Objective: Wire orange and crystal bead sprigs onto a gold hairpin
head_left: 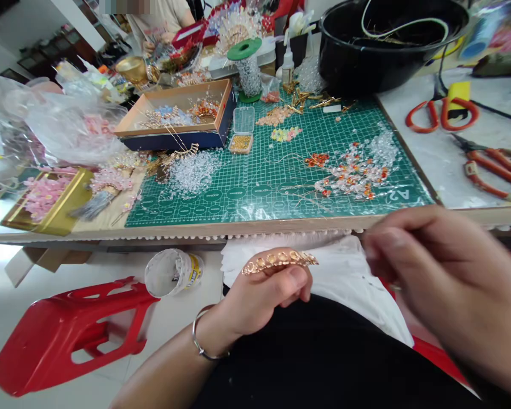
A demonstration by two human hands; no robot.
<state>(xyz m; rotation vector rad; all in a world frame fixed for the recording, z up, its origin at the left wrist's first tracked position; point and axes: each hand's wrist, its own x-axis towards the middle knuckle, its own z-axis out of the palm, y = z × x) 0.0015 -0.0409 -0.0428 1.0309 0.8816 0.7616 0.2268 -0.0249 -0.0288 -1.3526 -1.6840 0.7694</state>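
Above my lap, my left hand (266, 292) is closed on a curved gold hair ornament (281, 260) with a row of round settings along it. The thumb presses it from the near side. At the right, my right hand (447, 278) hovers in front of the table edge, blurred by motion. Its thumb and fingertips are drawn together in a pinch; whatever is between them is too blurred to make out. Beyond it on the green cutting mat (259, 193) lie wired clusters of clear and orange beads (357, 173) and a small heap of orange beads (317, 160).
Clear beads (193, 173), a small box of gold beads (241, 143) and an ornament-filled box (174, 139) stand left. A green-ended spool (250, 74) and black basin (353, 62) are behind. Orange-handled pliers (494, 165) lie right. A red stool (46, 324) and white bucket (170, 275) stand below.
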